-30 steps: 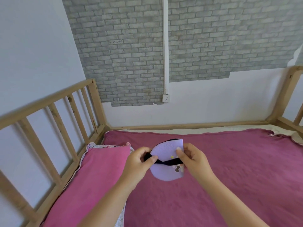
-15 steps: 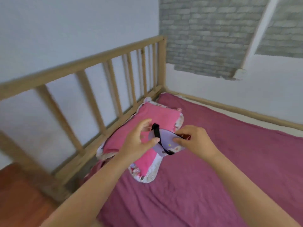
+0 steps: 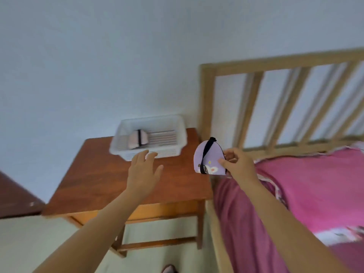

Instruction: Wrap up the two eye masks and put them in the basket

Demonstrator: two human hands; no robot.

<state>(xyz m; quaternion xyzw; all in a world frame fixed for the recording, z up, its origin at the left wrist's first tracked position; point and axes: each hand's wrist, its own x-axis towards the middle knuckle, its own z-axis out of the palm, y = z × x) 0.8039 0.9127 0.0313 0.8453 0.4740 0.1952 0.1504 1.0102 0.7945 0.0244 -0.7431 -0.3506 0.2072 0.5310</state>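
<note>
The view had swung away from the pillow and mattress to a wooden bedside table, and the left hand, which half a second before had been pinching the folded mask together with the right, had let go and now hovered palm-down over the table with its fingers spread and nothing in it, the fingertips close to the near wall of the white plastic basket. The right hand alone gripped the lilac eye mask, thumb and fingers closed on its right edge; the mask was folded over, its black strap wound across it, and it hung in the air to the right of the table, beside the corner post of the wooden bed frame. The pink eye mask, likewise bound by a dark strap, lay inside the basket, which sat at the back of the table near the wall. A magenta sheet covered the bed on the table's right.
</note>
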